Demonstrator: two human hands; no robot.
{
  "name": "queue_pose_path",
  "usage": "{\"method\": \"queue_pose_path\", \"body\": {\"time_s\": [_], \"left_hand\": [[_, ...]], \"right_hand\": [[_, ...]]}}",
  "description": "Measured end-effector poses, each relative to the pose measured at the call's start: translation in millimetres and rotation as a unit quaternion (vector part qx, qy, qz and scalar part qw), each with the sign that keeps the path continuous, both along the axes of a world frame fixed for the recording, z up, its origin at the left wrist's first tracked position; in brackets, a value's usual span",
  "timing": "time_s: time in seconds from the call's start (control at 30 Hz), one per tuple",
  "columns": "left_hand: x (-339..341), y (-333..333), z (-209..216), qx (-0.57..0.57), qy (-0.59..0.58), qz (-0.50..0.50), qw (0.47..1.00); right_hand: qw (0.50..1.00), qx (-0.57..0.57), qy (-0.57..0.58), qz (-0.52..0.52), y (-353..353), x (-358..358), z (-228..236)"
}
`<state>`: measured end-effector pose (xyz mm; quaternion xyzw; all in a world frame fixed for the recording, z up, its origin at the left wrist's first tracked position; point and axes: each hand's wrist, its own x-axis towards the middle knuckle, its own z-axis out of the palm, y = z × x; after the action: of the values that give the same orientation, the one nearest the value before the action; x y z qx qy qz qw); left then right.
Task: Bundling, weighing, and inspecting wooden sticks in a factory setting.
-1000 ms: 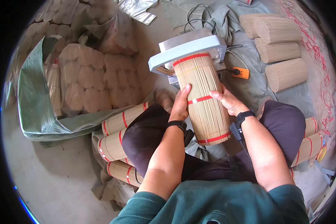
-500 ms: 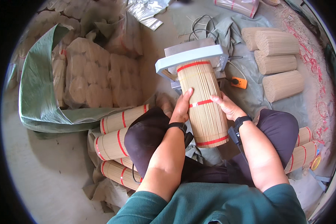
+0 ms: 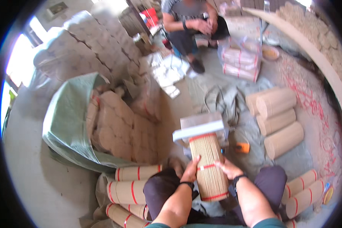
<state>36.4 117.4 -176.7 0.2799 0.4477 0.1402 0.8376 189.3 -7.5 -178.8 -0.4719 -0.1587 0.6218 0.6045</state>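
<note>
Now my view tips up — another person (image 3: pixel 183 37) appears at upper centre — yet my left hand (image 3: pixel 190 172) and right hand (image 3: pixel 229 169) still grip the red-banded stick bundle (image 3: pixel 211 180) at lower centre, its far end at the pale-framed machine (image 3: pixel 199 130), so the work seems unadvanced.

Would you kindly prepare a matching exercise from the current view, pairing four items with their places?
Column one:
1. Person's bare left hand
2. Person's bare right hand
3. Small orange rectangular box
4. Green plastic sheet

Column two:
A. Right of the pale-blue-framed metal machine
B. At the left side of the red-banded bundle of thin tan sticks
C. Along the left and near sides of stacked tan bundles
D. At that banded bundle's right side

Pairs: 1-B; 2-D; 3-A; 4-C
</note>
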Motion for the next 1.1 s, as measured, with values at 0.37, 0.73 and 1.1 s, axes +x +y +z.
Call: {"method": "queue_pose_path", "body": {"time_s": [0.37,0.73,1.1], "left_hand": [[0,1,-2,0.012,0.064,-0.01,0.998],[-1,1,-18,0.027,0.102,-0.011,0.994],[-4,1,-13,-0.003,0.099,-0.017,0.995]], "right_hand": [[0.999,-0.03,0.015,0.041,7,4,-27],[0.998,-0.054,0.001,0.015,8,2,-32],[1.0,-0.009,-0.001,0.021,6,-4,-9]]}}
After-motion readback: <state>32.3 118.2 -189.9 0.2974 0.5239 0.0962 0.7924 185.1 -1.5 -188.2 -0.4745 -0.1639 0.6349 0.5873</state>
